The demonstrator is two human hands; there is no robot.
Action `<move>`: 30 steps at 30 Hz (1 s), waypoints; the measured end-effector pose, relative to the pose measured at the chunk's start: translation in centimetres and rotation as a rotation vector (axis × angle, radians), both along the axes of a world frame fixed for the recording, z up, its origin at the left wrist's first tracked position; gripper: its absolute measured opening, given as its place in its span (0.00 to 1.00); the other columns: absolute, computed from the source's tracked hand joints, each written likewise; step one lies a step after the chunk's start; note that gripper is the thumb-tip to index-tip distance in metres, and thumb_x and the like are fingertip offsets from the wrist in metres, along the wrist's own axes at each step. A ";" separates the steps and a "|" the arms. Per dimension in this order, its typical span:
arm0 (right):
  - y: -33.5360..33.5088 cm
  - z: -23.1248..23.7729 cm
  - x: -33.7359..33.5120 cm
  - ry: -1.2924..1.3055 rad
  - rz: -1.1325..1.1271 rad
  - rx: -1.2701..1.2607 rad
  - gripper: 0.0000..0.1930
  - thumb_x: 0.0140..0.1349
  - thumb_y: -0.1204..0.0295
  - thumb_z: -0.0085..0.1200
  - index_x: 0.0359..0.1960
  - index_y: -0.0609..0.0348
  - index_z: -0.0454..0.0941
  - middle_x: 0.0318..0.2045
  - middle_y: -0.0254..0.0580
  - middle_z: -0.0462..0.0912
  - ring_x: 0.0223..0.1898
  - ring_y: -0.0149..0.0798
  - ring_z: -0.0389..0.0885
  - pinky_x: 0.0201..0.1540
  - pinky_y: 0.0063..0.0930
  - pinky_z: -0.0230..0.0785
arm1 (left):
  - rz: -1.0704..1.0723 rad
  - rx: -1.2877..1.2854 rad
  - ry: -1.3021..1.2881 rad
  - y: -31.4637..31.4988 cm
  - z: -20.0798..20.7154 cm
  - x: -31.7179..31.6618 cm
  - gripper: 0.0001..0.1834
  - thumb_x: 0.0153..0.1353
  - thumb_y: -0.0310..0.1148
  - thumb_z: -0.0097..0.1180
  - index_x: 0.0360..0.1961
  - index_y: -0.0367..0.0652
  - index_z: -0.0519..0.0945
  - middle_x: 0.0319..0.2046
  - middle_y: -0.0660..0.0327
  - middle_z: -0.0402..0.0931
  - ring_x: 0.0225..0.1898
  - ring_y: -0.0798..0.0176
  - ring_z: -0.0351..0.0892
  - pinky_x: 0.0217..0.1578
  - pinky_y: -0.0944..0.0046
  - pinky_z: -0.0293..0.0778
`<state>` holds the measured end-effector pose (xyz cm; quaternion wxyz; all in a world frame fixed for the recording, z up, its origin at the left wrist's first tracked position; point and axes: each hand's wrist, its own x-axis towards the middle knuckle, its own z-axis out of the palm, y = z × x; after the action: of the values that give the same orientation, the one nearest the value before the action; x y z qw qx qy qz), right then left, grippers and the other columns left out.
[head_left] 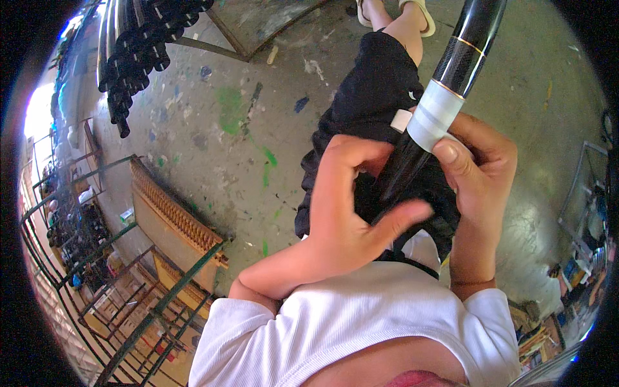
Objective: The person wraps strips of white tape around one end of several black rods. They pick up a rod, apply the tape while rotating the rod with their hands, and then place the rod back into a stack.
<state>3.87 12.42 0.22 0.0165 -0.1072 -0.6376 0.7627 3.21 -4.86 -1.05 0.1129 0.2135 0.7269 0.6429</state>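
A long black tube [463, 61] with thin gold-coloured rings slants from the upper right down toward my lap. A white band [435, 115], which looks like wrapped tape, circles it. On the band's lower edge my right hand [480, 161] presses its thumb, the fingers curled behind the tube. My left hand [348, 206] curves round the tube's dark lower end, its fingertips partly hidden behind it. Its thumb stands out from the tube and is slightly blurred. A small white piece [401, 120] sticks out beside the band; I cannot tell whether it is attached.
Many black tubes [132, 61] lie stacked at the upper left, near a metal-framed panel [225, 29]. Green metal racks [161, 303] and a board with a ridged edge [177, 206] stand to the left. Paint-stained concrete floor [200, 116] surrounds me. A frame [583, 184] leans at the far right.
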 end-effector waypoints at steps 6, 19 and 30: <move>0.3 -1.7 -0.2 0.157 0.118 -0.215 0.12 0.49 0.76 0.59 0.36 0.69 0.79 0.31 0.41 0.81 0.33 0.28 0.78 0.37 0.20 0.69 | -0.188 0.552 -0.771 -0.5 1.3 -0.5 0.20 0.60 0.33 0.51 0.48 0.34 0.60 0.45 0.52 0.68 0.45 0.64 0.71 0.44 0.66 0.67; -0.1 -0.4 0.4 -0.039 0.071 -0.096 0.13 0.49 0.76 0.59 0.37 0.67 0.79 0.32 0.41 0.81 0.33 0.28 0.78 0.37 0.20 0.69 | 0.037 0.389 -0.195 1.3 -0.2 0.5 0.28 0.53 0.37 0.61 0.48 0.34 0.62 0.38 0.55 0.69 0.44 0.62 0.72 0.45 0.67 0.66; -0.3 0.0 0.5 0.025 0.100 0.070 0.12 0.51 0.75 0.58 0.38 0.67 0.79 0.28 0.38 0.81 0.29 0.25 0.77 0.31 0.18 0.68 | 0.001 0.175 -0.169 0.7 0.4 0.3 0.28 0.54 0.37 0.59 0.48 0.34 0.59 0.39 0.52 0.69 0.40 0.64 0.73 0.42 0.67 0.68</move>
<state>4.38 12.17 0.20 -0.0099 -0.0653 -0.6683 0.7410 3.55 -4.12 -0.70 0.1544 0.1669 0.6560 0.7197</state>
